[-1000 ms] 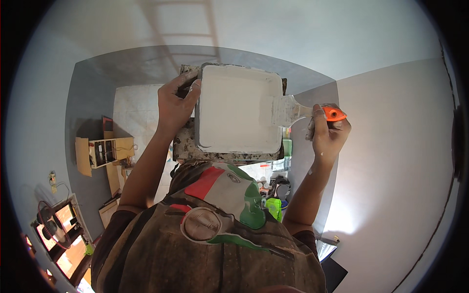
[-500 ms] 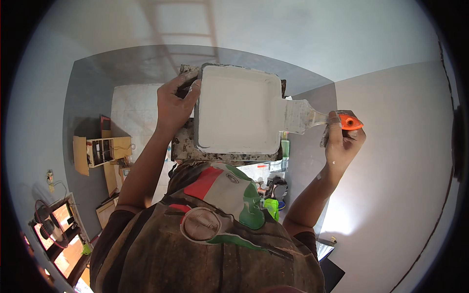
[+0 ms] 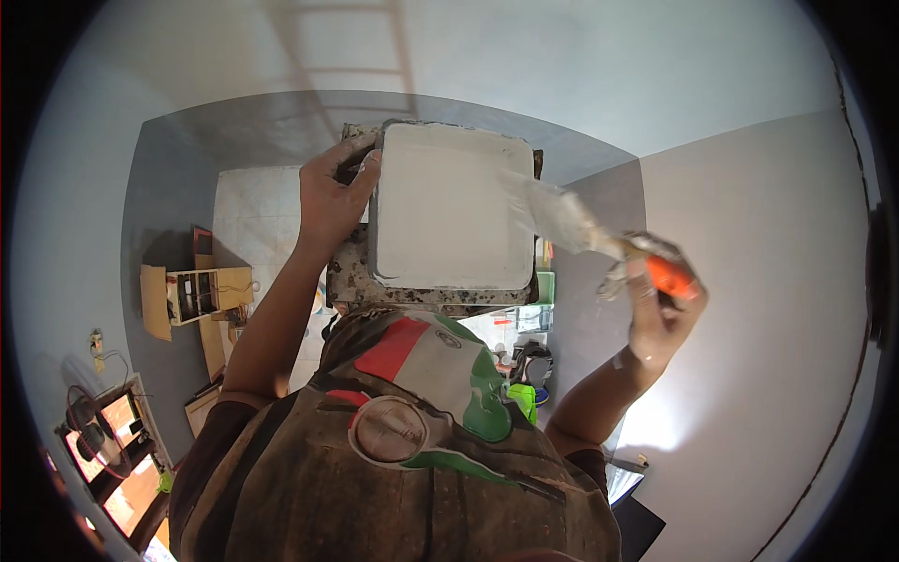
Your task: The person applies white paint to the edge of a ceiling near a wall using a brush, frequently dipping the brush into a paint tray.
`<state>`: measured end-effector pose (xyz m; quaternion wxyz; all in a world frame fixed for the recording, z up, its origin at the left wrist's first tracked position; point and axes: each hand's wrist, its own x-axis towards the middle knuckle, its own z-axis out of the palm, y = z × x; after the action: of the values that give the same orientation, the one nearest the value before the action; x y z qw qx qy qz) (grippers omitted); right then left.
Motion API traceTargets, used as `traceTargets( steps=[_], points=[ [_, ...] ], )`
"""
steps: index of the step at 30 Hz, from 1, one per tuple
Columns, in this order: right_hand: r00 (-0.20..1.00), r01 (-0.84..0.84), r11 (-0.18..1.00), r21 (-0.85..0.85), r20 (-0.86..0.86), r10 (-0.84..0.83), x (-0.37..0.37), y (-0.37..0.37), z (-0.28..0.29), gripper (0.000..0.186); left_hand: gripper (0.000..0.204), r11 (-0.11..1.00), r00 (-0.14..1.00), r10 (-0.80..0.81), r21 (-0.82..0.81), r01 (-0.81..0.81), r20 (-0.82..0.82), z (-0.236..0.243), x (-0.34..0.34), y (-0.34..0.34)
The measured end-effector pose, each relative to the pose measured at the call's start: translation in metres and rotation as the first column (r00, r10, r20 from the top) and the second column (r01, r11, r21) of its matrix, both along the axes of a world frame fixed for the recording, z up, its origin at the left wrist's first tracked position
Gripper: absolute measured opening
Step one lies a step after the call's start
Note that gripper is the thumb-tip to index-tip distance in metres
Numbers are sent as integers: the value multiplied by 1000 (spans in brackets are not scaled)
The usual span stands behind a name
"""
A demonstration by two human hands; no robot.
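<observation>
A square container [image 3: 449, 206] of pale paint rests on a paint-spattered board [image 3: 348, 267] in front of me. My left hand [image 3: 334, 194] grips the container's left side, thumb at its edge. My right hand [image 3: 665, 309] holds a wide paintbrush [image 3: 567, 220] by its orange-topped handle, to the right of the container. The brush is blurred, its pale head reaching over the container's right side; whether it touches the paint I cannot tell. My dirty apron [image 3: 412, 478], with red, white and green patches, fills the lower middle of the view.
Grey and white walls [image 3: 740, 244] surround me, with a ladder-shaped shadow at the top. Far below are a tiled floor [image 3: 253, 211], an open wooden cabinet [image 3: 192, 292], assorted items [image 3: 532, 365] and a green bag [image 3: 524, 401]. A fan [image 3: 89, 436] stands at lower left.
My right hand and the brush have moved right and downward, tilting the handle end lower, and now show motion blur. My left hand and the container have hardly moved.
</observation>
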<state>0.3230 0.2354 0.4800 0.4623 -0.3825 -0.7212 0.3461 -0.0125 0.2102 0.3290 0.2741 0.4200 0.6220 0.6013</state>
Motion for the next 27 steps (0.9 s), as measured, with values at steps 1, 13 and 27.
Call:
traceTargets(
  steps=[1,13,27],
  points=[
    [997,-59,998,-16,45,60,0,-6,-3,17,27,1000,1000,-5,-1,5,-7,0,0,0],
    [739,-419,892,171,635,226,20,-69,-43,39,27,1000,999,2,-1,-2,-50,-11,-3,0],
    [708,-486,864,129,637,304,40,-87,-11,50,26,999,994,-1,49,6,-111,-14,-3,3]
  ],
)
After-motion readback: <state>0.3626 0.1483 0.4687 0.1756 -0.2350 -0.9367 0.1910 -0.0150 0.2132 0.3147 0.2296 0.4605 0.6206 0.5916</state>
